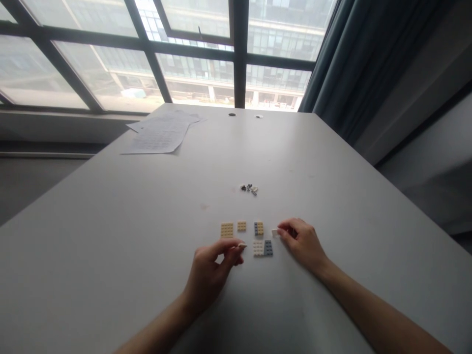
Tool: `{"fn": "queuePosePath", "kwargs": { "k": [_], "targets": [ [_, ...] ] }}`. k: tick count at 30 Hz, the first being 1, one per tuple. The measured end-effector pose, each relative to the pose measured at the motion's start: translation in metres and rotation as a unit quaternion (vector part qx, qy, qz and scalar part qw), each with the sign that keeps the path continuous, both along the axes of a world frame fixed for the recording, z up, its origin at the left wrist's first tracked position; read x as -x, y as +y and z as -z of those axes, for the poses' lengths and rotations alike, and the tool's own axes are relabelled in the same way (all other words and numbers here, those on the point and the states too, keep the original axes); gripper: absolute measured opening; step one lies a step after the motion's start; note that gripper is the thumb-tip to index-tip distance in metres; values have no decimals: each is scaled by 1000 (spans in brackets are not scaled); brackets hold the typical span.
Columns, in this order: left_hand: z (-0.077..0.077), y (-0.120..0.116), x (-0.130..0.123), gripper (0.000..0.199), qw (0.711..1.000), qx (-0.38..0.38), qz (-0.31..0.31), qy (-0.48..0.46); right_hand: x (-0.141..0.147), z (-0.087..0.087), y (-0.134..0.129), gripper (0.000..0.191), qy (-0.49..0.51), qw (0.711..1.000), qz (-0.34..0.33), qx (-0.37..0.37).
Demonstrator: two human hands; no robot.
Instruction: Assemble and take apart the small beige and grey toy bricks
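My left hand (217,263) pinches a small white building-brick piece (242,245) between thumb and fingers, just left of a white studded plate (258,248). That plate lies against a dark grey studded plate (269,248). Over on the right, my right hand (300,238) grips another small white brick piece (275,232) at its edge, close to the tabletop. Beyond my left hand lie a larger tan studded plate (226,229) and a smaller tan plate (241,225). A tan and grey studded piece (258,228) sits between the hands.
Farther up the white table (177,196) is a small pile of tiny dark, grey and white pieces (249,189). Sheets of paper (158,135) lie at the far left. Two round cable holes (232,115) are near the window edge. A dark curtain (342,73) hangs at the right.
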State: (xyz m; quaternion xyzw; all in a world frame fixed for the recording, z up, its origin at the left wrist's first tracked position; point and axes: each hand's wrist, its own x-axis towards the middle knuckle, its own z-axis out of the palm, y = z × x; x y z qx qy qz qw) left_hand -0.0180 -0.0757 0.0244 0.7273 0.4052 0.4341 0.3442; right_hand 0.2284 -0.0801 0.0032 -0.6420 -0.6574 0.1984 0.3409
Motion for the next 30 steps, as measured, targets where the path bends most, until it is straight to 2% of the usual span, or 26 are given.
{"fn": "queuePosePath", "kwargs": {
  "k": [3, 8, 10, 13, 15, 18, 20, 22, 30],
  "targets": [
    [5, -2, 0, 8, 999, -28, 1, 18, 1, -1, 1, 10, -21, 1000, -5, -6],
    [7, -2, 3, 24, 997, -69, 33, 28, 7, -8, -8, 10, 18, 1000, 4, -23],
    [6, -3, 1, 23, 996, -75, 48, 21, 15, -15, -17, 11, 73, 997, -25, -26],
    [6, -7, -3, 22, 995, -80, 51, 7, 33, -24, -32, 13, 150, 983, -105, -15],
    [5, -9, -7, 27, 995, -93, 39, -7, 44, -26, -39, 16, 195, 972, -135, 8],
    [4, -12, -10, 24, 985, -156, 67, -29, 53, -25, -44, 15, 234, 960, -149, 21],
    [3, -14, -11, 20, 974, -204, 89, -28, 55, -24, -45, 15, 239, 960, -148, 3],
    [4, -16, -11, 19, 969, -234, 80, -22, 54, -23, -45, 15, 237, 960, -149, -20],
    [10, -17, -8, 20, 967, -236, 90, -20, 52, -19, -45, 7, 218, 961, -158, -64]
  ]
}}
